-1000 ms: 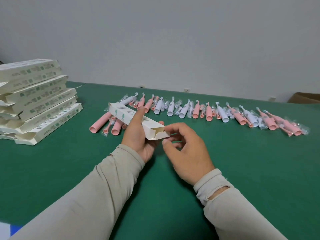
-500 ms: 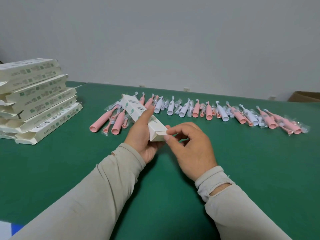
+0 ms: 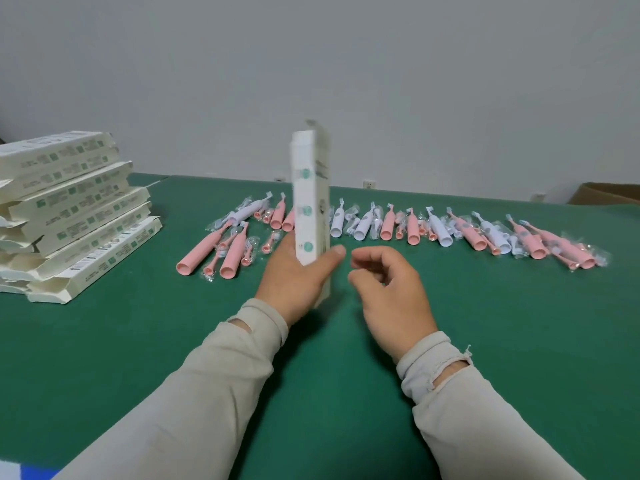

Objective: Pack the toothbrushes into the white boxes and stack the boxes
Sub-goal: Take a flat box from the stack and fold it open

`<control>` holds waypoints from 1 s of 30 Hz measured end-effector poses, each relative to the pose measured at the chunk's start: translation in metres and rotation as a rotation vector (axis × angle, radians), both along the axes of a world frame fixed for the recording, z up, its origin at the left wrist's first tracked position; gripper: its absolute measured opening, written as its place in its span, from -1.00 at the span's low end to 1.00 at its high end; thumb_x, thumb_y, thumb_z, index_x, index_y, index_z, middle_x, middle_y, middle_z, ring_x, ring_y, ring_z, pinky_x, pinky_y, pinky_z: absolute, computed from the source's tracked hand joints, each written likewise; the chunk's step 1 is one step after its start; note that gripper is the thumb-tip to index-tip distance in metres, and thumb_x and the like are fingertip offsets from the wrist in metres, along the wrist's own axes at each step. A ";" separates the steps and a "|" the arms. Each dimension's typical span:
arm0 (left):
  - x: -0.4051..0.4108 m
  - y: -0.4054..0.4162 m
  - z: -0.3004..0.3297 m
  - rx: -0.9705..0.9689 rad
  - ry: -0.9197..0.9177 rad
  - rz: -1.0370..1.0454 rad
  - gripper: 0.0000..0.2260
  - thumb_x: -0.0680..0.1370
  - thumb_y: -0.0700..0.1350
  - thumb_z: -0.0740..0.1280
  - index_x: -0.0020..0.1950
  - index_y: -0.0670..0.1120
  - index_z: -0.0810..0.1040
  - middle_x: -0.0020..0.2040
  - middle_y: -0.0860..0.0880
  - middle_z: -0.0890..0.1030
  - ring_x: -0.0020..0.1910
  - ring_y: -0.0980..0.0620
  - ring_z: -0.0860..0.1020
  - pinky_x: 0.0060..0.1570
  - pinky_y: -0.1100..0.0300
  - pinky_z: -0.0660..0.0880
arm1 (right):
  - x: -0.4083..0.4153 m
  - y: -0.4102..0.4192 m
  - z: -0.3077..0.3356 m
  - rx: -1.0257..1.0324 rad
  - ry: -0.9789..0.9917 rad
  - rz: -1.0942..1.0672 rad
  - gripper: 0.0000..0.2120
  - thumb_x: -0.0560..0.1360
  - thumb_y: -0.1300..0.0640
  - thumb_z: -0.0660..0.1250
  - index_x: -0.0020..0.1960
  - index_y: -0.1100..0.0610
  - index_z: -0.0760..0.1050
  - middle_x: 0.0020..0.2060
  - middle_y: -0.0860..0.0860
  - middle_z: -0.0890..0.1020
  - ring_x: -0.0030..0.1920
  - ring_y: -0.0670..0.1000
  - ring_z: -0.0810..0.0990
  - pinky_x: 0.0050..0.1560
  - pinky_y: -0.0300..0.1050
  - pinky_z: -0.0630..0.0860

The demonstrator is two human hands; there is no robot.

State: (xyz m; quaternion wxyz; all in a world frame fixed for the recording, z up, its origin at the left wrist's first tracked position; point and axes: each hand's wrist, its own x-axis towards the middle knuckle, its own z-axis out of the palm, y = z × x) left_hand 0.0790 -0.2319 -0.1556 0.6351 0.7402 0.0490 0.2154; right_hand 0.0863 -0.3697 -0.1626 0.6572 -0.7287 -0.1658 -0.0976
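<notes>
Head view: left hand (image 3: 296,282) grips a white box (image 3: 309,202) near its lower end, thumb across the near face, box held upright and slightly blurred, its top flap end raised well above the hand. Three green dots run down the near face of the box. Right hand (image 3: 389,289) sits just beside the left hand, to its right, apart from the box, fingers loosely curled and holding nothing. Beyond both hands, a row of toothbrushes (image 3: 408,228) lies across the green table (image 3: 138,341), pink and white handles mixed, small clear-wrapped brush heads lying among them; the row runs from behind the box out far to the right of the right hand. A few pink handles (image 3: 202,252) lie just left of the left hand, slightly nearer than the rest. Well to the left of the left hand, a stack of white boxes (image 3: 69,209) lies flat on the table, layers offset, open flaps showing at the near ends. Far right beyond the right hand, the corner of a brown cardboard box (image 3: 609,194) shows at the table's back edge. Both sleeves are pale beige, frayed at the cuffs
</notes>
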 end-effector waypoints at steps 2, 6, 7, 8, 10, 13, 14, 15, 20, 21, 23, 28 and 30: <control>0.000 0.003 -0.005 0.379 -0.062 0.090 -0.71 0.46 -0.02 0.49 0.12 0.15 0.49 0.01 0.14 0.59 -0.02 0.13 0.55 -0.08 0.35 0.45 | 0.005 -0.006 0.003 0.134 0.077 -0.046 -0.91 0.50 0.09 0.42 0.00 0.00 0.58 -0.13 -0.10 0.66 -0.13 -0.17 0.61 -0.04 -0.20 0.51; 0.000 0.006 -0.012 0.851 -0.076 0.118 -0.54 0.44 -0.01 0.49 0.30 0.07 0.46 0.08 0.01 0.50 0.08 -0.03 0.44 0.10 0.04 0.42 | 0.007 -0.017 0.014 0.349 0.161 0.022 -0.54 0.35 -0.29 0.37 0.09 0.00 0.57 -0.06 -0.12 0.73 -0.09 -0.12 0.70 -0.29 -0.28 0.53; 0.000 0.007 -0.011 0.891 -0.067 0.121 -0.53 0.44 0.00 0.49 0.32 0.08 0.45 0.08 0.01 0.49 0.09 -0.04 0.43 0.11 0.02 0.42 | 0.007 -0.020 0.015 0.382 0.173 0.022 -0.51 0.32 -0.31 0.38 0.09 -0.01 0.56 -0.06 -0.10 0.73 -0.10 -0.09 0.71 -0.32 -0.27 0.52; 0.000 0.009 -0.010 0.920 -0.064 0.126 -0.52 0.44 0.01 0.49 0.32 0.09 0.44 0.09 0.02 0.49 0.09 -0.04 0.43 0.11 0.01 0.41 | 0.007 -0.022 0.017 0.419 0.196 0.016 -0.51 0.32 -0.32 0.39 0.09 -0.01 0.57 -0.07 -0.08 0.74 -0.12 -0.07 0.71 -0.34 -0.25 0.50; -0.002 0.013 -0.009 0.989 -0.070 0.134 -0.51 0.44 0.04 0.50 0.32 0.11 0.43 0.10 0.02 0.49 0.10 -0.03 0.44 0.11 0.02 0.41 | 0.008 -0.026 0.020 0.507 0.258 0.021 -0.49 0.34 -0.34 0.37 0.11 -0.01 0.60 -0.09 -0.03 0.73 -0.19 -0.04 0.69 -0.40 -0.21 0.45; -0.005 0.018 -0.009 1.016 -0.043 0.100 -0.47 0.41 0.18 0.49 0.32 0.14 0.42 0.09 0.05 0.47 0.08 0.01 0.42 0.11 0.01 0.42 | 0.010 -0.033 0.021 0.577 0.320 0.025 -0.50 0.38 -0.32 0.32 0.11 0.02 0.63 -0.14 0.01 0.73 -0.27 -0.07 0.66 -0.45 -0.19 0.45; -0.007 0.019 -0.008 0.996 -0.025 0.080 -0.45 0.39 0.24 0.48 0.31 0.14 0.41 0.07 0.05 0.45 0.07 0.01 0.41 0.09 0.02 0.43 | 0.010 -0.034 0.020 0.570 0.329 0.011 -0.59 0.43 -0.24 0.32 0.06 0.04 0.64 -0.16 0.03 0.73 -0.28 -0.07 0.66 -0.45 -0.18 0.48; -0.008 0.020 -0.007 0.986 -0.005 0.065 -0.42 0.37 0.30 0.46 0.31 0.15 0.40 0.06 0.06 0.43 0.06 0.02 0.41 0.06 0.03 0.44 | 0.011 -0.036 0.018 0.551 0.335 -0.008 -0.68 0.49 -0.15 0.32 0.02 0.07 0.64 -0.18 0.05 0.73 -0.29 -0.06 0.67 -0.44 -0.17 0.50; -0.012 0.032 -0.003 1.170 0.126 0.082 -0.38 0.33 0.52 0.26 0.25 0.21 0.30 0.07 0.10 0.38 0.02 0.06 0.42 -0.11 0.11 0.44 | 0.013 -0.036 0.012 0.548 0.375 0.052 -0.77 0.61 0.08 0.24 0.08 0.22 0.58 -0.11 0.16 0.73 -0.24 0.02 0.71 -0.36 -0.11 0.58; -0.014 0.037 -0.004 1.163 0.141 0.086 -0.38 0.33 0.52 0.26 0.24 0.20 0.30 0.07 0.10 0.39 0.02 0.06 0.43 -0.13 0.12 0.42 | 0.012 -0.034 0.011 0.557 0.376 0.113 -0.75 0.59 0.08 0.25 0.11 0.24 0.57 -0.07 0.19 0.72 -0.23 0.05 0.70 -0.34 -0.10 0.59; -0.014 0.052 -0.005 1.106 0.135 0.118 -0.37 0.32 0.52 0.25 0.23 0.17 0.35 0.05 0.09 0.39 0.00 0.05 0.43 -0.11 0.10 0.42 | 0.010 -0.030 0.011 0.574 0.372 0.254 -0.65 0.52 0.00 0.30 0.16 0.22 0.56 -0.01 0.20 0.70 -0.20 0.09 0.69 -0.30 -0.07 0.61; -0.009 0.101 -0.002 0.680 -0.011 0.453 -0.51 0.32 0.37 0.40 0.06 0.09 0.46 -0.01 0.01 0.43 -0.10 -0.02 0.43 -0.12 0.09 0.41 | 0.005 -0.013 -0.004 0.099 0.199 0.144 -0.71 0.54 0.01 0.41 0.24 -0.07 0.50 0.06 -0.03 0.66 -0.10 -0.14 0.65 -0.13 -0.27 0.56; -0.005 0.123 -0.004 0.433 -0.035 0.622 -0.58 0.35 0.30 0.44 0.00 0.07 0.44 -0.01 -0.01 0.43 -0.13 -0.05 0.46 -0.13 0.11 0.41 | 0.005 -0.001 -0.011 -0.291 -0.028 0.060 -0.62 0.51 0.03 0.42 0.29 -0.16 0.45 0.17 -0.17 0.55 0.06 -0.26 0.55 0.09 -0.34 0.46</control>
